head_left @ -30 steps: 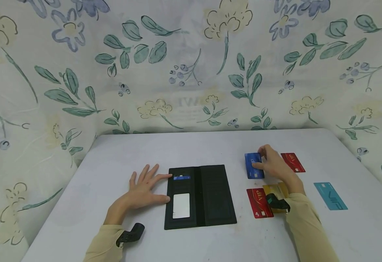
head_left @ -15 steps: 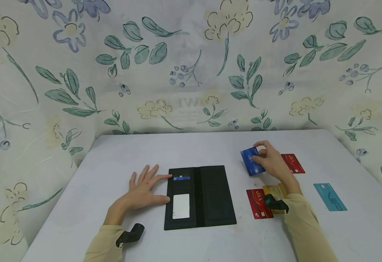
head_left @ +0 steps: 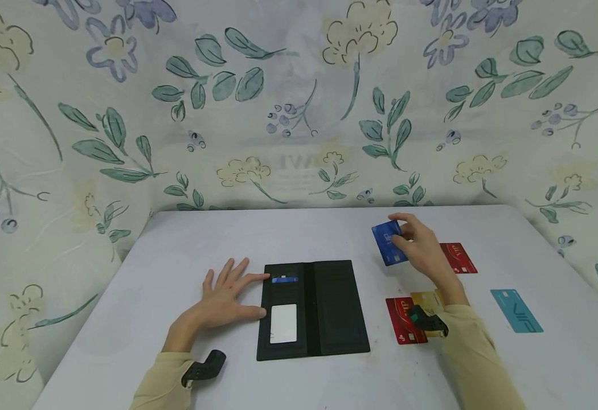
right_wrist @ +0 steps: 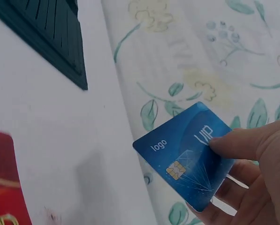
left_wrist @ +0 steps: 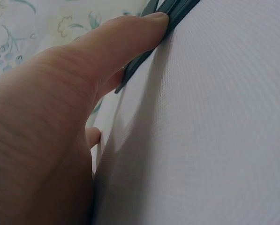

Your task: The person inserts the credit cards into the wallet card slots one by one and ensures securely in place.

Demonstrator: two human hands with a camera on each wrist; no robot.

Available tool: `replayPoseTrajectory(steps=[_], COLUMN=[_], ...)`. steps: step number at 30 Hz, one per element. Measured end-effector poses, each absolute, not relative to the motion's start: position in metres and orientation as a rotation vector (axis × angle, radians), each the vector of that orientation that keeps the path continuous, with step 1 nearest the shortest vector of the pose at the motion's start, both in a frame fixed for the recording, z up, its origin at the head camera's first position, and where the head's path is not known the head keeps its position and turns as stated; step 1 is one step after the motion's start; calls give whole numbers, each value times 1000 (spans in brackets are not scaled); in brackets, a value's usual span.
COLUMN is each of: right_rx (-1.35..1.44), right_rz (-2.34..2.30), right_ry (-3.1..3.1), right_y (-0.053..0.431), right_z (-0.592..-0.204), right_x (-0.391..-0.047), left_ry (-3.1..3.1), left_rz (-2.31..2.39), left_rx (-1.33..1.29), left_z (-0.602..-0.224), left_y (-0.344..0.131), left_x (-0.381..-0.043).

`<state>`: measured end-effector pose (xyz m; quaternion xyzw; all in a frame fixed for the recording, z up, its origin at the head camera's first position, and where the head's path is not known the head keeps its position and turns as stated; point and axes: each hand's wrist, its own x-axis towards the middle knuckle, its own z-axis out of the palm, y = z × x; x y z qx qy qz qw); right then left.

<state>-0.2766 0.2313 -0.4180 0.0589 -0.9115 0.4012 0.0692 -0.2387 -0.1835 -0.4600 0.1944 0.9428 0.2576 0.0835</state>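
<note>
My right hand pinches a blue VIP card between thumb and fingers, tilted and raised off the table, with its chip and "logo" print showing in the right wrist view. An open black wallet lies flat in the middle. A blue card peeks from a slot on its left side, above a white window. At the wallet's left edge rests my left hand, fingers spread, index fingertip and thumb touching the edge. The left wrist view shows the thumb against the dark edge.
A red card overlaps a gold card under my right wrist. Behind that hand lies another red card, and a teal VIP card is to the right. A floral cloth hangs behind the white table.
The right hand has lifted the blue card off the table, tilting it and moving it slightly left and away from me. My left hand and the wallet have stayed in place.
</note>
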Motion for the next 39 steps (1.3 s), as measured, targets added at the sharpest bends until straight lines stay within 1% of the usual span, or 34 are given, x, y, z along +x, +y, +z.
replayPoseTrajectory(steps=[13,25,39], right_rx=[284,289,244], right_rz=[1265,1315,1495], right_ry=[-2682,-2603,-2403], right_y=[200,183,161], right_z=[-424,-423,-416], right_x=[-277,-278,-282], left_ry=[2814,2825,2826], left_rz=[766,753,755], left_rx=[579,602,599], left_z=[-462,-461,-460], left_y=[-181,-183,-183], left_x=[-237,-239,-240])
